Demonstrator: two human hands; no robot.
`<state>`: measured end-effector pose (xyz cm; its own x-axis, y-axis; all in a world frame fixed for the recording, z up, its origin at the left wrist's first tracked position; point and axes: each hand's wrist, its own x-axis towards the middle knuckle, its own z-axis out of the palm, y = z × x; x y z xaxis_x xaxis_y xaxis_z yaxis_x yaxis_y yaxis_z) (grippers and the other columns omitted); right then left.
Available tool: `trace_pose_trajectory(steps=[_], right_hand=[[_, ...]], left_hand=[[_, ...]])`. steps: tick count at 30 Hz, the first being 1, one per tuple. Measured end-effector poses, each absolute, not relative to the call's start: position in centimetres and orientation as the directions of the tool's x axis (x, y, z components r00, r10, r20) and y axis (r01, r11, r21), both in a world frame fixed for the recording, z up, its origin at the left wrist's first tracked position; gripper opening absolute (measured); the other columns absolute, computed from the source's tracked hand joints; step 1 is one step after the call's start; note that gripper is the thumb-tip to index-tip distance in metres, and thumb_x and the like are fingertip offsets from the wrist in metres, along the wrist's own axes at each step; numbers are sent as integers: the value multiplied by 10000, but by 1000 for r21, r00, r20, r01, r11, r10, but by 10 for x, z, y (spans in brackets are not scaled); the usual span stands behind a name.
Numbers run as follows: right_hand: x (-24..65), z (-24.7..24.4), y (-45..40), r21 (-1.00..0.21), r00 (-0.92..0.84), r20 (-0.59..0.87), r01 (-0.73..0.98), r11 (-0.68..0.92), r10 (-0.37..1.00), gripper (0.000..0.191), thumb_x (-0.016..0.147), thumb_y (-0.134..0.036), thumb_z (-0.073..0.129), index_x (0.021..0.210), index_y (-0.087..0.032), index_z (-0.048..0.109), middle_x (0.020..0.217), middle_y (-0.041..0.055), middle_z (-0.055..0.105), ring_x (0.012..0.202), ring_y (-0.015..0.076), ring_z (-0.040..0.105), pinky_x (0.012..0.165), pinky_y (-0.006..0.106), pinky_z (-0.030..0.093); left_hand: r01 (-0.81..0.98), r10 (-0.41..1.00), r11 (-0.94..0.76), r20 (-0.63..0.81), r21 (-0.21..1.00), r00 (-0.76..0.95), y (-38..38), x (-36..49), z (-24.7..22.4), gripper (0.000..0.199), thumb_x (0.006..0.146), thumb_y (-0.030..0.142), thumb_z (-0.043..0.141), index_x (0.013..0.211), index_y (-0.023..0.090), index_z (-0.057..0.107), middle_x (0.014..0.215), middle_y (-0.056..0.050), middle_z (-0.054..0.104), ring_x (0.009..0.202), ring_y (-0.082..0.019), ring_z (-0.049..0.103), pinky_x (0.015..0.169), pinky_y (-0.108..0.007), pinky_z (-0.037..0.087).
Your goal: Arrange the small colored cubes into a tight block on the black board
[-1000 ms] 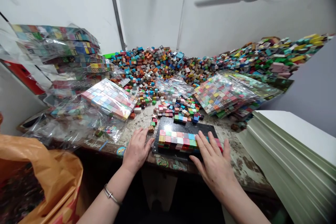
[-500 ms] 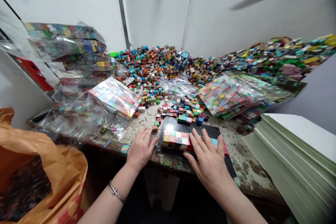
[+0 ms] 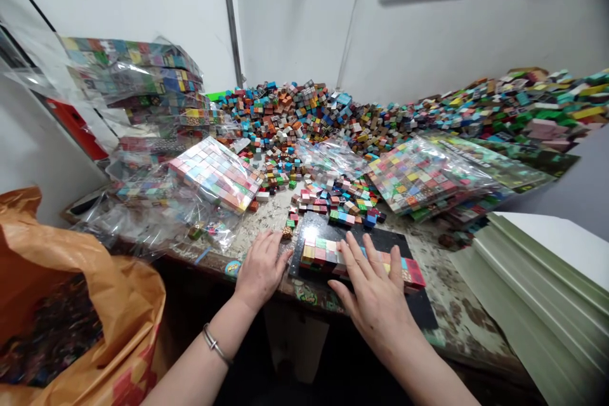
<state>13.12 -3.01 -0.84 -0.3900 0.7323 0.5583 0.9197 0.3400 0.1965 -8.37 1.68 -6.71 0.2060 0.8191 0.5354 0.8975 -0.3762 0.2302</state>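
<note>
A row of small colourful patterned cubes (image 3: 320, 252), set side by side in a block, lies on a dark flat board (image 3: 423, 312) at the table's front edge. Across its middle rests my right hand (image 3: 373, 282), fingers spread and flat, hiding part of the cubes; a red end shows to the right of the fingers. My left hand (image 3: 261, 271) lies palm down on the table, left of the board, its fingers stretched out. Just beyond its fingertips sits a brown speckled cube (image 3: 287, 233). Loose cubes (image 3: 340, 203) are scattered behind the board.
Bagged cube sets (image 3: 157, 82) are stacked at left, one bagged set (image 3: 216, 171) leaning in front. More bagged sets (image 3: 413, 174) lie at right. A big heap of cubes (image 3: 295, 108) lines the wall. An orange bag (image 3: 137, 292) and green panels (image 3: 518, 279) flank the table (image 3: 464, 295).
The view has shifted slightly, moving the scene rightward. My right hand has slid a little left along the block, uncovering more of its red right end. My left hand stays nearly in place.
</note>
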Motion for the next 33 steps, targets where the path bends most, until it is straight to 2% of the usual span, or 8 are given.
trace_pose_trajectory(steps=[7,14,18,22,25,27,30,33], right_hand=[[120,-11,-25,194,-421,534,905,378,733,474,883,-377,403,1233,-71,496,1312,123,484,1219,348,405,1027,616,104],[114,-9,-27,229,-471,532,880,416,704,547,876,-422,395,1281,-57,441,1353,139,426,1235,344,388,1027,588,142],[116,-5,-24,251,-536,495,842,478,684,530,882,-439,382,1278,-93,448,1334,109,457,1209,323,431,981,582,270],[134,10,-2,140,-485,479,865,482,732,506,898,-420,348,1281,-108,455,1328,103,469,1225,276,424,922,486,424],[155,23,32,-4,-430,429,878,478,794,510,889,-428,353,1240,-90,504,1282,139,516,1196,250,462,939,417,438],[165,28,57,-85,-394,332,892,444,857,510,879,-412,372,1230,-68,509,1246,164,544,1146,248,513,907,388,462],[168,31,90,-119,-390,186,902,415,902,427,872,-335,379,1175,-93,555,1161,154,612,1045,238,586,826,349,495],[154,32,113,-100,-431,142,889,446,891,361,847,-274,421,1143,-143,579,1111,117,644,990,223,606,805,325,483]], left_hand=[[895,814,-384,541,225,213,16,-84,-68,426,896,382,412,1242,138,466,1200,-119,576,1186,-261,471,998,-456,395],[899,802,-378,564,223,197,16,-83,-69,414,896,339,421,1258,140,451,1233,-115,556,1209,-263,449,994,-455,406],[903,796,-382,565,195,215,17,-83,-70,420,895,341,420,1268,147,442,1240,-109,554,1201,-266,457,983,-459,418],[908,793,-378,570,182,216,17,-84,-71,412,889,343,429,1256,157,456,1225,-100,567,1188,-267,472,981,-460,423],[912,795,-366,571,185,204,18,-83,-72,415,884,325,436,1258,145,450,1230,-105,563,1186,-270,475,978,-462,427],[913,797,-361,572,191,195,18,-83,-72,412,882,313,440,1254,137,452,1233,-108,561,1187,-266,475,982,-459,424],[913,797,-354,575,200,183,18,-82,-72,404,879,300,444,1245,129,458,1228,-114,565,1185,-262,478,977,-457,430],[911,790,-356,587,207,175,17,-82,-71,393,878,277,440,1243,133,459,1219,-111,572,1174,-254,490,973,-452,437]])
